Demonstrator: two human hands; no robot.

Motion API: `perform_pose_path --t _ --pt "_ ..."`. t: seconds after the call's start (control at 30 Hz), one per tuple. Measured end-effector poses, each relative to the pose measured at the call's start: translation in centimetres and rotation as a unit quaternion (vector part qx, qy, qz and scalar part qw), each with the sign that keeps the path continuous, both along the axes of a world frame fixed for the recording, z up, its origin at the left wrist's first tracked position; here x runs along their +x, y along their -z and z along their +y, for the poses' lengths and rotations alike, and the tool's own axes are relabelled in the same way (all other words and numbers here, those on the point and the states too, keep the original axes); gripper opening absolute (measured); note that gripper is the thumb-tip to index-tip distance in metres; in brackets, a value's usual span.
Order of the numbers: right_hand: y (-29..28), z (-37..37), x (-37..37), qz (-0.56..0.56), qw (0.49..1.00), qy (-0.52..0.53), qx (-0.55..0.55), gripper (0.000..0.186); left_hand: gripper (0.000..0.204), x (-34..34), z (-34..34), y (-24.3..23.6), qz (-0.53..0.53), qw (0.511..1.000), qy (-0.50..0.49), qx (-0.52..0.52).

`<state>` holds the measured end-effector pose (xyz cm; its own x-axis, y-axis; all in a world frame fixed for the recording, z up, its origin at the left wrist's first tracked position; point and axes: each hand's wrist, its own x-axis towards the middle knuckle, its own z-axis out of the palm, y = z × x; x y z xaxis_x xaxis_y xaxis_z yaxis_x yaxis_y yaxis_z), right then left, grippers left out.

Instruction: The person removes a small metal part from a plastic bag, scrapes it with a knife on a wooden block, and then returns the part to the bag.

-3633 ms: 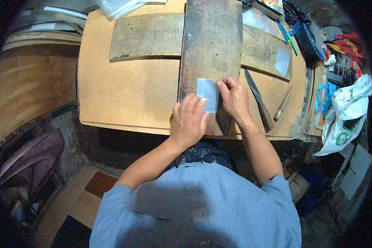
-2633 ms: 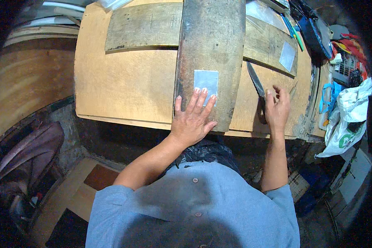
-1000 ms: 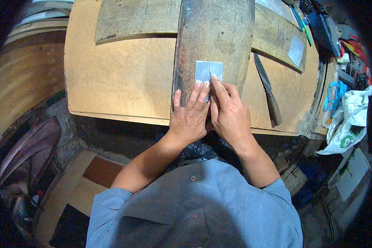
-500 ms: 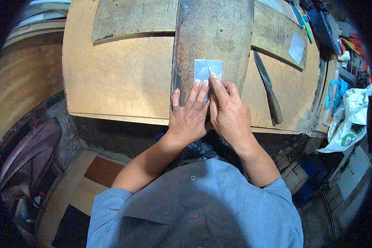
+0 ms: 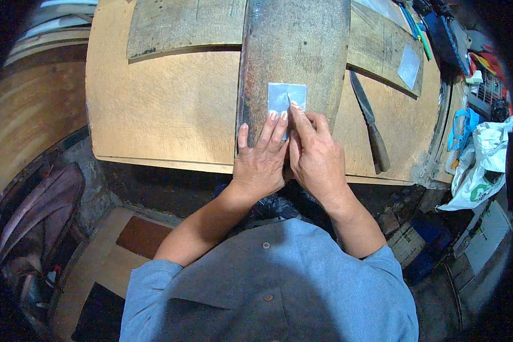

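Note:
A small silvery square sheet (image 5: 278,96) lies flat on the worn, dark wooden board (image 5: 296,51). My left hand (image 5: 259,157) rests on the board with its fingers stretched out, two fingertips pressing the sheet's near edge. Close beside it, my right hand (image 5: 319,154) is closed round a thin pointed blade (image 5: 289,98). The index finger reaches along the blade, and its tip touches or hovers just over the sheet; which, I cannot tell. The blade's handle is hidden in my fist.
To the right, a knife with a wooden handle (image 5: 378,148) lies on the light wooden tabletop (image 5: 165,102). Two more boards lie left (image 5: 182,28) and right (image 5: 376,43), the right one bearing another silvery sheet (image 5: 409,65). A white plastic bag (image 5: 484,159) hangs at far right.

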<state>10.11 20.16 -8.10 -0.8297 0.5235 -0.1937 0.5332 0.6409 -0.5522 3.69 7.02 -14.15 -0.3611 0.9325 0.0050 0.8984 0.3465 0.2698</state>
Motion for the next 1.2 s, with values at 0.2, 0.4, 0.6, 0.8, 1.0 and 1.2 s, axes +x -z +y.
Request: perform_pose_path --t 0.2,0.4,0.6,0.8,1.0,1.2 --pt "-0.1 0.0 -0.1 -0.003 1.0 0.002 -0.005 0.05 0.057 0.1 0.0 0.0 0.007 1.0 0.0 -0.013" --pt "-0.3 0.1 -0.2 -0.008 1.0 0.001 -0.008 0.05 0.057 0.0 0.1 -0.2 0.019 1.0 0.0 -0.015" --pt "-0.9 0.4 -0.8 -0.024 0.999 -0.008 -0.019 0.047 0.06 -0.1 -0.1 -0.3 0.007 1.0 0.007 -0.023" --pt "-3.1 1.3 -2.5 -0.087 0.995 -0.037 -0.032 0.037 0.068 -0.2 -0.3 -0.5 0.001 1.0 0.01 -0.024" --pt "-3.9 3.6 -4.2 -0.146 0.982 -0.112 -0.052 0.029 0.066 -0.2 -0.4 -0.7 -0.028 0.999 0.009 -0.02" --pt "-5.5 5.3 -7.5 -0.316 0.932 -0.16 -0.076 0.042 0.07 -0.4 -0.3 -1.4 -0.033 0.999 0.007 -0.022"
